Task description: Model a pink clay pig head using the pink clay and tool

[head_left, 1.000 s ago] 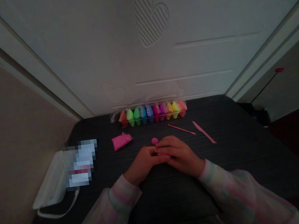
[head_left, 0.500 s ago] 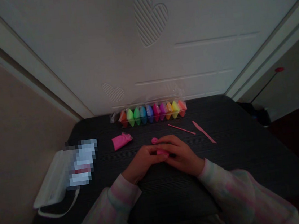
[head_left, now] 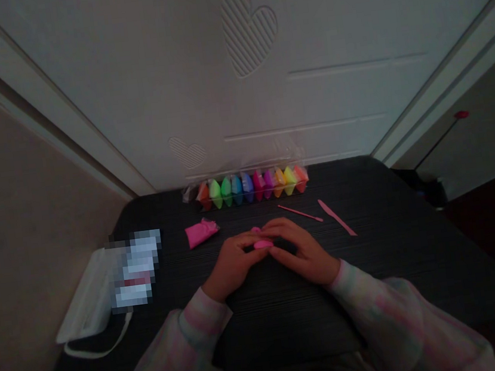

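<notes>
My left hand and my right hand meet over the middle of a dark table. Between their fingertips they pinch a small flattened piece of pink clay. Just behind the fingers a small pink clay disc lies on the table, partly hidden by them. A bright pink clay packet lies to the left of my hands. Both sleeves are pale and pastel-striped.
A row of several coloured clay packets stands at the table's far edge against a white door. A thin pink stick and a pink plastic knife lie to the right. A white bag rests at the left edge.
Both hands have shifted slightly away from me and lifted the pink piece; it now shows flatter between the fingertips, and the disc behind is more covered.
</notes>
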The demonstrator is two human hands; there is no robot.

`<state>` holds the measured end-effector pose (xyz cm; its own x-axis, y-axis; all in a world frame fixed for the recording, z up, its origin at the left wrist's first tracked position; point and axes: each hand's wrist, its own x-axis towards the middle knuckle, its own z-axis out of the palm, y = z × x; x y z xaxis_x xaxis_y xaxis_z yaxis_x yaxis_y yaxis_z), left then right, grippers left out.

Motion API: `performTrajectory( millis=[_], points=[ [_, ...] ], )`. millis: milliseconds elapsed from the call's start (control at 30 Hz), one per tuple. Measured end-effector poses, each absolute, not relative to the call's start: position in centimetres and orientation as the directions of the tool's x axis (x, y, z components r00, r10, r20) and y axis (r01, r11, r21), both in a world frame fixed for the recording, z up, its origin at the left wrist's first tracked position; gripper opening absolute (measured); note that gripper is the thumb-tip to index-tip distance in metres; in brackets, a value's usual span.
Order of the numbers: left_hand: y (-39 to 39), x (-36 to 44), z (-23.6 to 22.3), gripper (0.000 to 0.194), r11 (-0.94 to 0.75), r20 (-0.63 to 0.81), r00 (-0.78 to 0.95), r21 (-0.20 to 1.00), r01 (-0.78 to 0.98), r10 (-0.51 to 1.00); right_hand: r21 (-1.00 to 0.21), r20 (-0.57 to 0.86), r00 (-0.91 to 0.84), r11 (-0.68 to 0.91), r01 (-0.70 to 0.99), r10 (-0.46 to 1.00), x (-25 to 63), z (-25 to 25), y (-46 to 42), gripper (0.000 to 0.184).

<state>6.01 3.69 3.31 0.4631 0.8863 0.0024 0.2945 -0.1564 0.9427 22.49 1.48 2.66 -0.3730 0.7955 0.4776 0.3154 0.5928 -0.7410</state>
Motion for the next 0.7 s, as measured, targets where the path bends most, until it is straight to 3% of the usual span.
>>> performTrajectory(
  millis=[300, 400, 567, 700],
  points=[
    [3.4, 6.4, 2.4, 0.016, -0.319, 0.137, 0.381, 0.824, 0.468, 0.914, -0.712, 0.473, -0.317, 0.568, 0.413, 0.822, 22.0, 2.1, 1.7, 0.020],
    [3.2, 6.6, 2.1, 0.021, -0.291, 0.129, 0.338, 0.822, 0.490, 0.932, -0.729, 0.445, -0.303, 0.537, 0.423, 0.843, 22.1, 2.1, 1.8, 0.014],
    [3.2, 6.6, 2.3, 0.027, -0.171, 0.047, 0.331, 0.918, 0.357, 0.943, -0.809, 0.333, -0.295, 0.432, 0.398, 0.896, 22.2, 2.5, 2.0, 0.013],
    [3.3, 6.6, 2.5, 0.026, -0.017, -0.048, 0.392, 0.987, 0.161, 0.919, -0.946, 0.148, -0.195, 0.196, 0.259, 0.970, 22.2, 2.6, 2.3, 0.015]
  ],
)
